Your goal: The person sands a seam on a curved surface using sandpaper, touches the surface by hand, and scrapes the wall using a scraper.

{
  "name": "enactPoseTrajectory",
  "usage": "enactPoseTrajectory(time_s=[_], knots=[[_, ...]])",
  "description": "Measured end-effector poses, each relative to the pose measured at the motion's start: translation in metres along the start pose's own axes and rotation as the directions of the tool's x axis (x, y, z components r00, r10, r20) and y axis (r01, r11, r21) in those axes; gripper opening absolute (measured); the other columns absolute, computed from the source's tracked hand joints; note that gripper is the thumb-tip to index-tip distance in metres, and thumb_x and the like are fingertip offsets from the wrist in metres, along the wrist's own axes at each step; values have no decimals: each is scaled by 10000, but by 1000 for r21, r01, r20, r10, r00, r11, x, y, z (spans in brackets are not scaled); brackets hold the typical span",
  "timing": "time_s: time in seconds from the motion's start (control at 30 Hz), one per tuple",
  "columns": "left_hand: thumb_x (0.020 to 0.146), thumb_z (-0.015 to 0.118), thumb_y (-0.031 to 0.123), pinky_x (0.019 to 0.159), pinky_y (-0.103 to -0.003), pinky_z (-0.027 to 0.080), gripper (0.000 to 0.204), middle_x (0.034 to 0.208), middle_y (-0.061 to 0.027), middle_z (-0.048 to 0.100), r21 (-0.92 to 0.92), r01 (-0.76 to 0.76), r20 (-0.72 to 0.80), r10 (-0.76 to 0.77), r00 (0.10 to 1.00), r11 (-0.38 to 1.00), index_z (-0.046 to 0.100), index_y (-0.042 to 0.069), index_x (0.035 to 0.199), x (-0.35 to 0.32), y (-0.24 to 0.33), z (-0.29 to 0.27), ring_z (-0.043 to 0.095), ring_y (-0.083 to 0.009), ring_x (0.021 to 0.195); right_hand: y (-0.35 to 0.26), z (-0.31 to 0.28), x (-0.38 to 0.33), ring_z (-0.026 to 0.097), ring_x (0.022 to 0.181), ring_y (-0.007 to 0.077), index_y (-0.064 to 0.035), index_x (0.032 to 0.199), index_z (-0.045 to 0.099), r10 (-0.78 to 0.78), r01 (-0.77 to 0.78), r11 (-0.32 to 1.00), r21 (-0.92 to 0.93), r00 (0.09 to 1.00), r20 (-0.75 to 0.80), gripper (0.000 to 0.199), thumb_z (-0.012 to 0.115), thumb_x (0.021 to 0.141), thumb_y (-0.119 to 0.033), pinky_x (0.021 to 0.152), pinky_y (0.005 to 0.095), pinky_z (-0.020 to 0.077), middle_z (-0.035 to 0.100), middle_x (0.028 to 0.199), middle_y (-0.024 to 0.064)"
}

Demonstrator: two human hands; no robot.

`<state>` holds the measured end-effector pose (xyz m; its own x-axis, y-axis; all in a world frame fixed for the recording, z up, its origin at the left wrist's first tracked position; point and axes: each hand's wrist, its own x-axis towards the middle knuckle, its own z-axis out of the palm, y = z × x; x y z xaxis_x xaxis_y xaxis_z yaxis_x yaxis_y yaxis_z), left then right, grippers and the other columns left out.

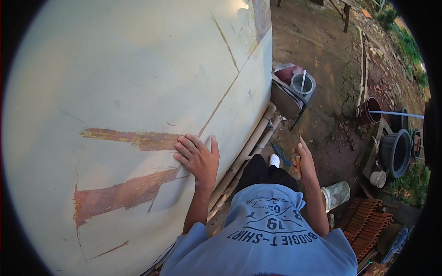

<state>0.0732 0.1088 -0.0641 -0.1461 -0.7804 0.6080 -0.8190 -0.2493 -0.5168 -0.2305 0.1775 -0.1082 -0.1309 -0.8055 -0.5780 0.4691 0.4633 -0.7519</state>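
Observation:
A large pale, off-white painted surface fills the left side. It bears two ragged brown patches and several thin brown lines. My left hand lies flat on this surface, fingers stretched out, between the right ends of the two patches. Away from the surface, on the right, my right hand is closed around a small hand tool with an orange-yellow handle. A thin tip shows above my fingers; the tool's exact kind is hard to make out.
Bamboo poles run along the surface's lower edge. Beyond it, a chair carries a grey bucket with a stick inside. Farther right stand a maroon bucket, a dark basin, a whitish bucket and stacked roof tiles.

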Motion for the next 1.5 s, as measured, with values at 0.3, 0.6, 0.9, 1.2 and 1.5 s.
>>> enactPoseTrajectory(time_s=[0.3,0.6,0.9,1.2,1.5], knots=[[940,532,586,1135,-704,62,916,1560,-410,74,26,-86,54,84,995,996,310,-139,1454,-42,19,34,88,-588,1439,-29,29,43,422,438,46,-170,1552,364,20,43,958,-284,976,217,491,431,1076,-268,376,211,382,511,902,14],[947,572,522,1108,-730,-29,980,1546,-446,-45,-595,156,668,377,642,788,74,-63,1557,-34,39,-20,-81,-638,1422,-33,80,38,626,852,122,-151,1496,465,-276,362,827,-429,928,251,460,474,1037,-126,677,249,530,549,1335,140],[1033,384,367,1193,-519,192,725,1625,-259,123,-697,520,388,350,853,-494,115,-54,1558,2,46,-15,210,-405,1490,-36,158,34,595,1207,391,-107,1450,496,-619,732,582,-355,682,391,535,502,935,39,965,376,505,483,1481,169],[1037,301,415,1202,-458,216,730,1615,-240,190,-697,409,295,284,912,-590,131,-77,1548,50,49,-24,248,-356,1486,-34,197,26,582,1220,409,-30,1398,527,-701,779,530,-336,625,343,502,518,900,37,1014,390,494,530,1401,255],[1035,321,396,1206,-448,206,745,1618,-254,154,-666,436,261,358,896,-605,82,-91,1546,51,43,-19,212,-362,1496,-33,204,28,612,1175,407,-51,1405,527,-706,764,511,-394,634,315,506,542,902,10,983,392,521,544,1392,244]])
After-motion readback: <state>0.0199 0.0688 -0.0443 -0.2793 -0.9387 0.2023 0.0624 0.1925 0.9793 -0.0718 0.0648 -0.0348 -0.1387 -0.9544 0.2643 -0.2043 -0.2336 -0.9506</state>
